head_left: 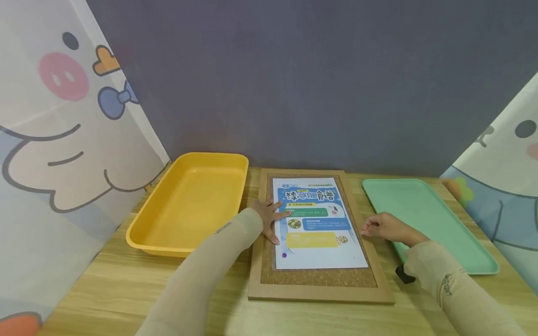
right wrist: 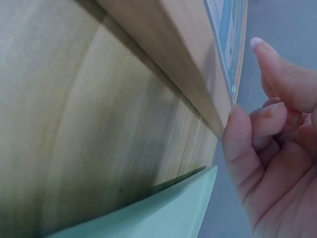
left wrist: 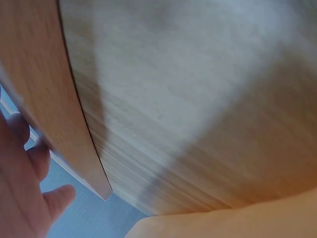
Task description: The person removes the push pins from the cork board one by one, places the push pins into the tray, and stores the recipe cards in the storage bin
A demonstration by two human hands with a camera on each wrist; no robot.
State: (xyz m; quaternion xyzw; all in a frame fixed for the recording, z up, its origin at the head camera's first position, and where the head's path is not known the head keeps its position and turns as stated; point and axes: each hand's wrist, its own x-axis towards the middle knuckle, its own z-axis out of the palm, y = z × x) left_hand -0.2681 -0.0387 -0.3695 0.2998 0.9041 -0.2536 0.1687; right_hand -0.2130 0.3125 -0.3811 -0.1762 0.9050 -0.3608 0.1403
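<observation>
A printed sheet (head_left: pixel 315 261) with blue, green and yellow blocks lies on a framed cork board (head_left: pixel 323 278). A small round purple dot (head_left: pixel 284 255) shows near its lower left corner. My left hand (head_left: pixel 268 218) rests across the board's left side, fingers spread over the sheet's left edge. Beside the board's right frame edge is my right hand (head_left: pixel 387 227), fingers curled and thumb forward. In the right wrist view, the thumb (right wrist: pixel 280 74) stands above the curled fingers (right wrist: pixel 240 134); I cannot tell whether a small thing is pinched there.
A deep yellow tray (head_left: pixel 243 172) stands left of the board, and a shallow green tray (head_left: pixel 437 219) lies to the right. A small black object (head_left: pixel 405 274) sits by the right cuff. A dark grey panel (head_left: pixel 302 84) rises behind the wooden table (head_left: pixel 113 284).
</observation>
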